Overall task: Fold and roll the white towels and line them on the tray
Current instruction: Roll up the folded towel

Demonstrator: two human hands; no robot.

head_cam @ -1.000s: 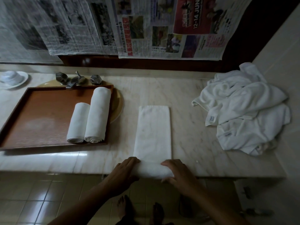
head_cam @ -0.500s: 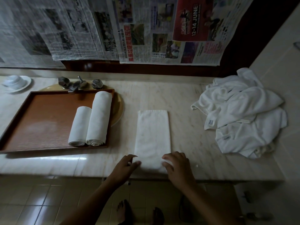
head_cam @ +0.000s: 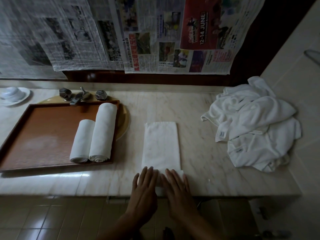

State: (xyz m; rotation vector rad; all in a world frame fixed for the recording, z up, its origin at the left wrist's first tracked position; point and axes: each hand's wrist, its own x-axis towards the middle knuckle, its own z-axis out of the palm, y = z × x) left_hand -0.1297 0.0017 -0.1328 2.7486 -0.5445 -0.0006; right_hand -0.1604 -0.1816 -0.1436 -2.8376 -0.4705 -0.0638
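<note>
Far left: I see a small white bowl on a white saucer [head_cam: 12, 95] near the back of the pale marble counter [head_cam: 204, 177].
Tray: the flat brown wooden tray [head_cam: 43, 135] sits on the counter, on top of a round yellow sink [head_cam: 125, 122]. The sink's rim sticks out at the tray's right side.
Tap: a grey metal tap with two knobs [head_cam: 81, 97] stands just behind the tray's back edge.
Rolls: a short rolled white towel [head_cam: 82, 141] and a long rolled white towel [head_cam: 103, 132] lie side by side and touching at the right end of the tray.
Room on tray: bare brown wood shows to the left of the short roll.
Task towel: the long folded white towel [head_cam: 161, 144] lies flat on the marble, right of the tray and apart from it. Its near end is a small roll close to the counter's front edge.
Left hand [head_cam: 144, 186]: it lies flat on the left part of that small roll, with straight fingers pressing down.
Right hand [head_cam: 176, 189]: it lies flat on the right part, and its fingers are straight too.
Gap: a strip of bare marble lies between the folded towel and the heap.
Heap: a loose heap of crumpled white towels [head_cam: 256, 125] fills the right end of the counter, beside the cream tiled side wall [head_cam: 294, 58].
Back: big newspaper sheets [head_cam: 173, 40] hang on the wall behind.
Front edge: the wrists cross the counter's front edge, and brown floor tiles [head_cam: 52, 219] lie below.
</note>
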